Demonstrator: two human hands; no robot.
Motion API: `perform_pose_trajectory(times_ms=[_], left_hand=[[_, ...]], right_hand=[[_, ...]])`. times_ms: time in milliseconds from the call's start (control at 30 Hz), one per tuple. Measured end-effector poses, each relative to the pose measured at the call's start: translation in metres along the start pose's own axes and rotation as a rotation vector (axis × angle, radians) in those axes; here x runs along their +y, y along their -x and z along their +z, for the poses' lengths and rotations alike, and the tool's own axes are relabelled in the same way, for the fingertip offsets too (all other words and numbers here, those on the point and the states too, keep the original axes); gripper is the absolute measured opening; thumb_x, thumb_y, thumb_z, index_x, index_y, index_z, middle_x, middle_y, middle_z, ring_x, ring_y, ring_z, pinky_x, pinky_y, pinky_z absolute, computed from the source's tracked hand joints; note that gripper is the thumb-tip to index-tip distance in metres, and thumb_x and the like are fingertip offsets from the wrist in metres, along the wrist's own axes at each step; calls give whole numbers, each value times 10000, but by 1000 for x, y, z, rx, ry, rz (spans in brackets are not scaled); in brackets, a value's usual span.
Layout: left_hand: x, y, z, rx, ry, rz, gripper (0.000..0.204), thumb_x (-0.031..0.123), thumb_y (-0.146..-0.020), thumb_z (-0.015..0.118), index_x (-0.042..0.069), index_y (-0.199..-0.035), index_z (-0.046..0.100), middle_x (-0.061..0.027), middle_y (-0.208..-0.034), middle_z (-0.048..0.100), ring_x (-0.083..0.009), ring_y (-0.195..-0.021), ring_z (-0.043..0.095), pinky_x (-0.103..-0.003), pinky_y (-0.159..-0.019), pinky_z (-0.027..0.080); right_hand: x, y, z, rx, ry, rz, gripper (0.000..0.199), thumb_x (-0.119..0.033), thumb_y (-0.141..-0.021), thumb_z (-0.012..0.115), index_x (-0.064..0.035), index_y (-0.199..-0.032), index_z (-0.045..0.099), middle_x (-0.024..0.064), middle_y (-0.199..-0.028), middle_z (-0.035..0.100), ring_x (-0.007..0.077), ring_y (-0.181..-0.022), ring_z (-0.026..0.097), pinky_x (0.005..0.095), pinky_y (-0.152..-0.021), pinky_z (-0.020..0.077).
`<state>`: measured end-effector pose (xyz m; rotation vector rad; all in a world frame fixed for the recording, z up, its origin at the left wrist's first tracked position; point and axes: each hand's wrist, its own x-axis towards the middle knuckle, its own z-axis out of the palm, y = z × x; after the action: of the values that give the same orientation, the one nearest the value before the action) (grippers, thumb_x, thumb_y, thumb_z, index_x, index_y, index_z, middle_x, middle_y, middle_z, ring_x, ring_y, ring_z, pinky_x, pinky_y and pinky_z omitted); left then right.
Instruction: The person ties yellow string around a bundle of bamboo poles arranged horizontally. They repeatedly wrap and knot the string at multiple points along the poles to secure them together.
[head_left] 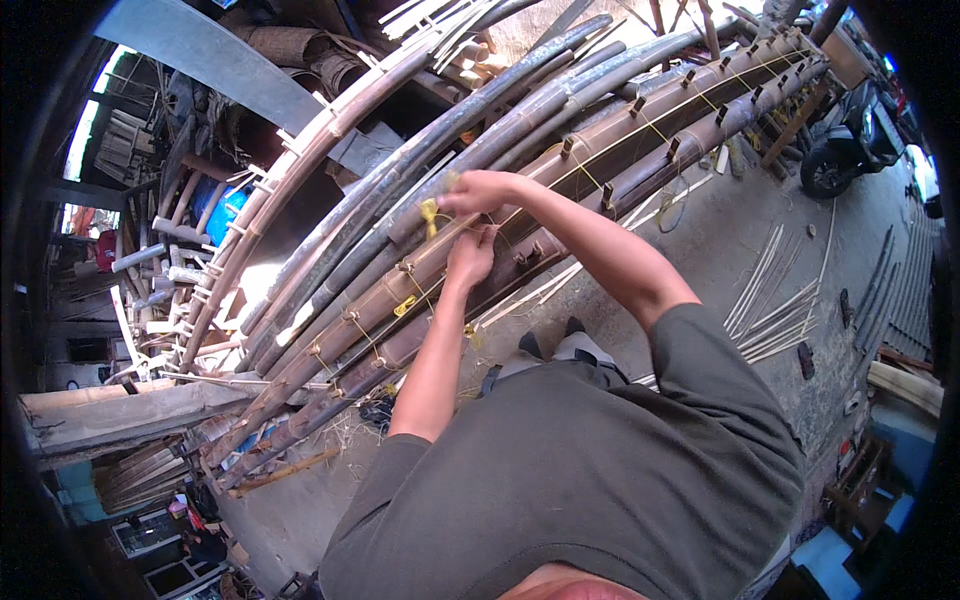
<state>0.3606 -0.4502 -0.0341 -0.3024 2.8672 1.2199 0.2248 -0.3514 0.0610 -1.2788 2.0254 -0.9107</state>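
Two long brown bamboo poles run side by side from the lower left to the upper right, a farther pole (378,300) and a nearer pole (405,342). Short pegs and thin cord ties are spaced along them. My right hand (482,192) is closed over the farther pole, gripping a bunch of yellow cord (430,212) that hangs from its fingers. Just below it, my left hand (472,258) has its fingers pinched together at the poles; what they hold is too small to make out. Another small yellow cord bundle (404,306) lies on the farther pole.
More grey bamboo poles (400,170) lie behind, beside a curved pole with pegs (300,150). Thin pale strips (775,315) are spread over the concrete floor (690,250) at right. A motorcycle (850,145) stands at the upper right. Cord scraps litter the floor below the poles.
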Motion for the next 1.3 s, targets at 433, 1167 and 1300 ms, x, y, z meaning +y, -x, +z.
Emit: perform_pose_trajectory(times_ms=[433,1167,1300], left_hand=[[102,-34,-44,309,306,116,326,206,-1003,469,-42,-930,667,-59,-661,644,-106,-605,599,-266,-560,457],[-87,115,-99,-121,-109,10,299,269,-895,569,35,-1076,617,-221,-1021,662,-383,-961,634,-467,-832,490],[-131,132,-72,119,228,227,419,310,-909,579,31,-1216,519,-146,-1184,602,-279,-1101,564,-422,-925,434]], right_hand=[[-24,162,126,187,-99,-80,367,-318,-905,558,-34,-682,626,210,-656,605,408,-614,596,478,-604,484],[-126,48,265,1258,-1809,208,247,-292,-987,469,-79,-953,588,23,-833,609,114,-726,570,253,-630,450],[-204,-13,215,704,-811,15,361,-339,-995,407,-50,-879,588,45,-784,592,172,-743,570,360,-684,458]])
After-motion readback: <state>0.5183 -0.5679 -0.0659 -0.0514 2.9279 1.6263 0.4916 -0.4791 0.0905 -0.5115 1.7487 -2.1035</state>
